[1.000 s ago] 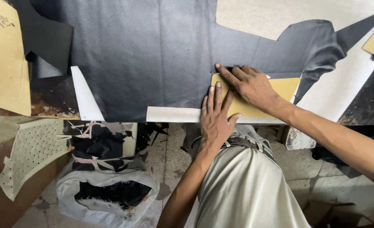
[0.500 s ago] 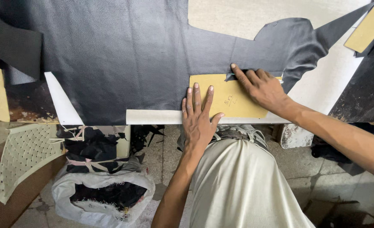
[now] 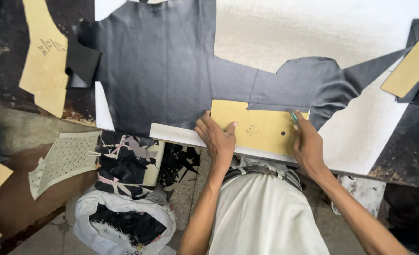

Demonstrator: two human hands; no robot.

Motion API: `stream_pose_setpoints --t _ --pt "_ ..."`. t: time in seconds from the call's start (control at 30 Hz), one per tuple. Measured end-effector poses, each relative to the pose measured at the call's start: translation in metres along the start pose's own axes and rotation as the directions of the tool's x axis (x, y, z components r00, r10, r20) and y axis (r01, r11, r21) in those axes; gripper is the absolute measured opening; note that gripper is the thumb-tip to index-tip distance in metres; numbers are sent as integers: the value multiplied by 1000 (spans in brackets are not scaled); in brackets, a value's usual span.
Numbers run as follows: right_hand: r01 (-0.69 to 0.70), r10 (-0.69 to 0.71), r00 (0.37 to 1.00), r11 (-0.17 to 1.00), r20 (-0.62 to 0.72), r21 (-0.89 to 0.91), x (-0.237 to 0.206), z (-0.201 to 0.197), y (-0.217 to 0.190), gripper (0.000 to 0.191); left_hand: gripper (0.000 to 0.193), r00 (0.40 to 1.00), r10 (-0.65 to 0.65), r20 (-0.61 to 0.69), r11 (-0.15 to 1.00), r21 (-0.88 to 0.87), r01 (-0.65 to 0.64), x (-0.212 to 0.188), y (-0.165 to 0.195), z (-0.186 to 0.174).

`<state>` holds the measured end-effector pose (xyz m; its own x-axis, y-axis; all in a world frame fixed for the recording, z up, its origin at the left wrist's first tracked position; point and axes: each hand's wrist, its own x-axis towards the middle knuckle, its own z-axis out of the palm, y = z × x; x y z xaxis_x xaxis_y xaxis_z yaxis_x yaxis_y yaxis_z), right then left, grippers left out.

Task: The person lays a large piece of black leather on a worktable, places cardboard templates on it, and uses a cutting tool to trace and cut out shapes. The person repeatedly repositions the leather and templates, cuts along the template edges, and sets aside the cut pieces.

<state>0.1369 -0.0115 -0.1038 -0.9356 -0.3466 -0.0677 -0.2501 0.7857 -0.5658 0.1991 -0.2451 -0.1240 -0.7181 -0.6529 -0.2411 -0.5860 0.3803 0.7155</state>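
Note:
A tan cardboard pattern piece [image 3: 261,126] lies near the front edge of the white cutting board [image 3: 360,137], partly tucked under a large sheet of dark grey leather [image 3: 171,71]. My left hand [image 3: 216,137] presses flat on the pattern's left end, fingers spread. At the pattern's right end, my right hand [image 3: 306,144] is closed around a small teal-handled tool [image 3: 293,116] whose tip sits at the leather's edge.
Another tan pattern [image 3: 46,56] lies at the left, and a tan strip [image 3: 410,66] at the far right. Below the table stand a white sack of dark scraps [image 3: 119,217], a box of offcuts [image 3: 124,163] and a perforated cream piece [image 3: 63,160].
My right hand shifted from the pattern's top left to its right end, now holding the tool. My left hand slid to the pattern's left end. The view moved so the work sits further right.

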Motion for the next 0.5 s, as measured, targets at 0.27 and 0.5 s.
stream_pose_setpoints --t 0.27,0.5 --pt "-90 105 983 991 -150 104 82 4 16 36 53 996 -70 48 997 21 69 14 15 9" --pt "-280 284 957 958 -65 61 103 1 5 56 22 928 -225 296 854 -398 334 40 -21 -8"
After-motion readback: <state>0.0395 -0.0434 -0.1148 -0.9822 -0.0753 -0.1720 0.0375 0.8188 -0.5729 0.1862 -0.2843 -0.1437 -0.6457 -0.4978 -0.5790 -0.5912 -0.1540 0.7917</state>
